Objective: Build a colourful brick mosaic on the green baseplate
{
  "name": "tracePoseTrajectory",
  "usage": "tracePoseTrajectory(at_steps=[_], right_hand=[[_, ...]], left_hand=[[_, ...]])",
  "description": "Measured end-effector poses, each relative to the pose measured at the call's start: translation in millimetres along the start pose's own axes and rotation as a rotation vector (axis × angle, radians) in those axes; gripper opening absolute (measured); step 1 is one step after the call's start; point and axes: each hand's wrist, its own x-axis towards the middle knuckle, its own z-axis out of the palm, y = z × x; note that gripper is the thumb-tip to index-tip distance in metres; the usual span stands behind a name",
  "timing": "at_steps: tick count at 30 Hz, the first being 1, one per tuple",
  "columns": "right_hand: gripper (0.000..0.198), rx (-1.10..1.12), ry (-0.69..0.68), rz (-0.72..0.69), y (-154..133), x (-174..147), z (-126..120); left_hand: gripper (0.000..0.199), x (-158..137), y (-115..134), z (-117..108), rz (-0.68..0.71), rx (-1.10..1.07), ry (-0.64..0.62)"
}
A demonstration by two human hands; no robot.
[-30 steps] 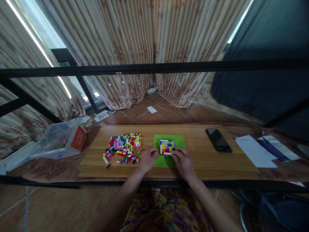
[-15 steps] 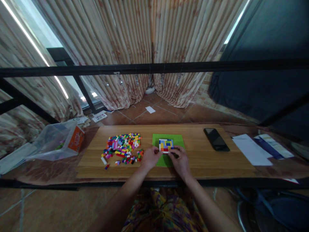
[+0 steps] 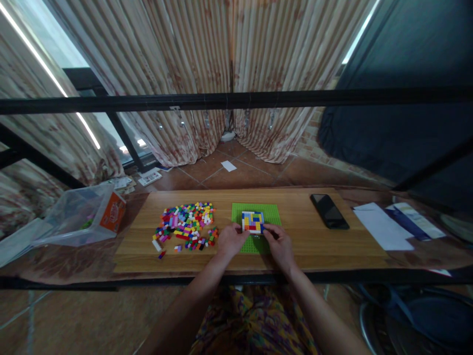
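A small rectangular toy-brick build (image 3: 253, 222) with a white edge and red, yellow and blue bricks rests over the green baseplate (image 3: 271, 211). My left hand (image 3: 232, 240) is closed, with thumb and fingertips against the build's near left corner. At its near right corner, my right hand (image 3: 280, 245) pinches with thumb and forefinger where some blue shows. Whether a loose brick lies between those fingers is too small to tell. The near part of the baseplate shows between both hands.
Loose coloured bricks (image 3: 188, 222) spread over the left of the wooden board (image 3: 295, 256). A black phone (image 3: 329, 211) lies to the right, with papers (image 3: 382, 228) beyond the board. A clear plastic box (image 3: 76, 222) stands left. A dark rail (image 3: 295, 97) crosses in front.
My right hand has slid slightly right along the build's near edge, uncovering more of its front. My left hand stays at the left corner. The whole view has shifted slightly.
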Motion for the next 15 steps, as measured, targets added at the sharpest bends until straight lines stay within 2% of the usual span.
tracePoseTrajectory(at_steps=[10, 15], right_hand=[[0.032, 0.028, -0.040, 0.060, 7.7, 3.7, 4.3], [0.030, 0.010, 0.009, 0.087, 6.4, 5.3, 10.5]], left_hand=[[0.028, -0.3, 1.9, 2.7, -0.041, 0.006, 0.011], [0.028, -0.6, 2.9, 4.4, -0.054, 0.012, 0.027]])
